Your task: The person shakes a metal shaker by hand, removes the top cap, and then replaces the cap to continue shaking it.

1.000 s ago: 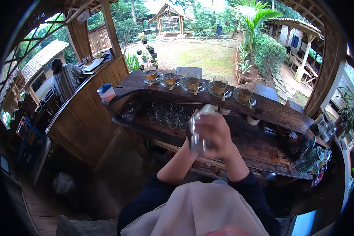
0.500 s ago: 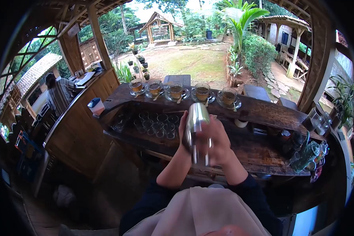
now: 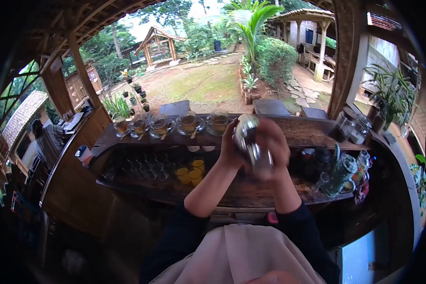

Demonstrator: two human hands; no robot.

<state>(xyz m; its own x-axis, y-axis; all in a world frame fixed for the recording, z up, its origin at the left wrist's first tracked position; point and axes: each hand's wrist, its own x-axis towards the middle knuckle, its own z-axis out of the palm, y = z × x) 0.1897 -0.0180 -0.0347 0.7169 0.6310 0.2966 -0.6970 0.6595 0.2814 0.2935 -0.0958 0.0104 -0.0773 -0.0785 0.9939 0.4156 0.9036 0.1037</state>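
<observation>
Both hands are closed round a metal shaker [image 3: 247, 136], which is blurred, tilted and held above the wooden counter [image 3: 241, 191]. The left hand [image 3: 230, 147] curls against its left side and the right hand [image 3: 275, 144] wraps the right, nearer end. Filled tea cups [image 3: 189, 123] line the far ledge, and empty glasses [image 3: 144, 168] stand lower left

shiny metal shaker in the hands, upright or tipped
Tipped: the shiny metal shaker slants, its upper end toward the left, clasped between the left hand and right hand; its outline is blurred.
</observation>
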